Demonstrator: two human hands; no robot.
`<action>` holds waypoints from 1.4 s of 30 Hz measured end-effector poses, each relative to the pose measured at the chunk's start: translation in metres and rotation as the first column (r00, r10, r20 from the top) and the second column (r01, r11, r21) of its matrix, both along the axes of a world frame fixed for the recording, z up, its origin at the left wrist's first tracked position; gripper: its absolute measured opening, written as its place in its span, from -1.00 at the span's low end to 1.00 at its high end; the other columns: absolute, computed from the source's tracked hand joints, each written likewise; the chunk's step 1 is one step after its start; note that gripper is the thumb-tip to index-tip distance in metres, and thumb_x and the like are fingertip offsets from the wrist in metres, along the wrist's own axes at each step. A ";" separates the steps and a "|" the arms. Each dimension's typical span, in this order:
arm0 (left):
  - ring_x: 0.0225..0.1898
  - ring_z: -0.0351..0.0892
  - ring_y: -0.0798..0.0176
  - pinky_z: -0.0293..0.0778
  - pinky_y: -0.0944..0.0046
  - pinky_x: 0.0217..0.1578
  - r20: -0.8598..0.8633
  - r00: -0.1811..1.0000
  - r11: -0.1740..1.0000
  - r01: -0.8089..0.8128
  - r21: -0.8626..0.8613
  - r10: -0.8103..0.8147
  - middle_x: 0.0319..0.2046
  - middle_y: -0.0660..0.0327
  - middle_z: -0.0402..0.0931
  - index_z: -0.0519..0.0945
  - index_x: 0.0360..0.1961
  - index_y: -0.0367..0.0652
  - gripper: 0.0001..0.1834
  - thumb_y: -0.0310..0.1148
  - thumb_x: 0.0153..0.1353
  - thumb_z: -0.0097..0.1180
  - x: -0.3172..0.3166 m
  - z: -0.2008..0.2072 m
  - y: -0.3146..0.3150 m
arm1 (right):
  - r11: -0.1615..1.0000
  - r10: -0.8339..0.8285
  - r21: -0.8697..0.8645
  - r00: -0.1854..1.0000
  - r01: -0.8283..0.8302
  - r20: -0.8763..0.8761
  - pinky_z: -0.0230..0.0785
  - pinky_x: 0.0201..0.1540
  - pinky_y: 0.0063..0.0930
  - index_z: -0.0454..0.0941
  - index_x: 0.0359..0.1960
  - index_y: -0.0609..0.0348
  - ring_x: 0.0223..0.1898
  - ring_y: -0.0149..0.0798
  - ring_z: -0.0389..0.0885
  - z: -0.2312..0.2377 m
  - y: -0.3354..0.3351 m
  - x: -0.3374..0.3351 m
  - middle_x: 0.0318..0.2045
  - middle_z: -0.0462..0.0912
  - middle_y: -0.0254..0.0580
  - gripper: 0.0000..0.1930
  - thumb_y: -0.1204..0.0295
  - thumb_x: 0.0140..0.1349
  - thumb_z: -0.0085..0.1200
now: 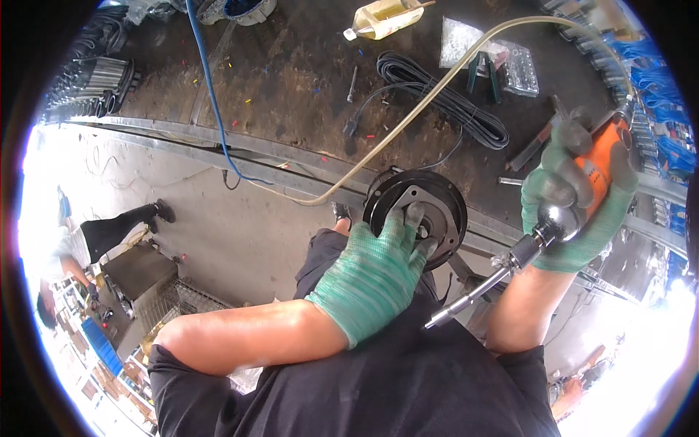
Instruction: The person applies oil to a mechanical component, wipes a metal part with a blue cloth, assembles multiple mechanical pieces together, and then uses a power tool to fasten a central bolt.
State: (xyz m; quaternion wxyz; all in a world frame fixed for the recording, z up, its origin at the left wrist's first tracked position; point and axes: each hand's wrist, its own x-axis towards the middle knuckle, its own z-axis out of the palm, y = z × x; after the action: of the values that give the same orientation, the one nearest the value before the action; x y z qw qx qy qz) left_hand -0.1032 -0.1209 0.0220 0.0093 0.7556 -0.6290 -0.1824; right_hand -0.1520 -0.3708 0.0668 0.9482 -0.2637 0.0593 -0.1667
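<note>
My right hand [582, 189], in a green glove with grey fingertips, is wrapped around an orange air screwdriver [598, 171]. Its metal shaft, ending in a long thin bit [466, 300], points down and to the left, apart from any workpiece. A pale yellow hose [429, 98] runs to the tool's upper end. In the middle, a round black flanged housing [453, 200] stands at the bench edge, with a grey holed plate on its face. My left hand [378, 269], gloved alike, grips that housing, thumb and fingers bent around a small bolt head [422, 231] at its centre.
On the worn bench [291, 80] lie a coiled black cable [466, 116], a yellowish bottle [382, 20], clear bags of small parts [518, 69] and scattered bits. A blue hose [207, 80] hangs over the edge. Bundled blue parts [666, 102] line the right side. Another person [73, 251] is at the far left.
</note>
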 end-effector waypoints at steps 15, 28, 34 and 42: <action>0.29 0.45 -0.10 0.54 0.07 -0.08 0.093 0.982 0.987 -0.161 -0.019 0.162 0.39 -0.17 0.38 0.60 0.28 0.08 -0.49 -0.16 0.29 0.10 -0.004 -0.011 0.004 | 0.992 -0.107 0.055 0.993 0.110 -0.057 0.55 -0.42 -0.45 0.39 0.13 0.39 -0.45 -0.40 0.50 -0.026 -0.015 0.006 -0.14 0.55 -0.07 -0.50 0.18 0.39 0.12; 0.40 0.35 -0.20 0.53 0.03 0.18 0.005 0.989 0.989 -0.145 -0.023 0.145 0.37 -0.20 0.41 0.57 0.30 -0.06 -0.49 -0.29 0.32 0.01 -0.003 -0.010 0.007 | 0.978 -0.206 -0.062 0.974 0.201 -0.092 0.49 -0.30 -0.41 0.43 0.20 0.40 -0.42 -0.44 0.43 -0.023 -0.018 0.003 -0.14 0.54 -0.13 -0.44 0.20 0.33 0.17; 0.41 0.34 -0.22 0.52 0.03 0.19 0.026 0.993 0.993 -0.115 -0.020 0.115 0.40 -0.26 0.35 0.59 0.27 -0.09 -0.50 -0.32 0.31 0.00 0.000 -0.010 0.007 | 0.892 -0.398 -0.293 0.905 0.343 -0.151 0.47 -0.31 -0.49 0.47 0.13 0.42 -0.43 -0.44 0.46 -0.019 -0.012 0.016 -0.15 0.63 -0.05 -0.44 0.21 0.25 0.19; 0.41 0.33 -0.24 0.54 0.02 0.17 0.029 0.992 0.991 -0.121 -0.050 0.122 0.42 -0.30 0.30 0.62 0.23 -0.06 -0.53 -0.32 0.30 0.01 0.000 -0.014 0.008 | 0.795 -0.517 -0.426 0.849 0.431 -0.107 0.57 -0.25 -0.06 0.58 0.03 0.26 -0.48 -0.21 0.62 -0.038 0.000 0.038 -0.26 0.67 -0.05 -0.59 0.18 0.34 0.04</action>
State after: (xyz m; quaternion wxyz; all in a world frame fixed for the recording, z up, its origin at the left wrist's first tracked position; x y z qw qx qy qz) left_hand -0.1034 -0.1129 0.0082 0.0287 0.7949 -0.5862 -0.1541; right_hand -0.1144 -0.3709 0.0290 0.7920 -0.4382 0.1931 -0.3787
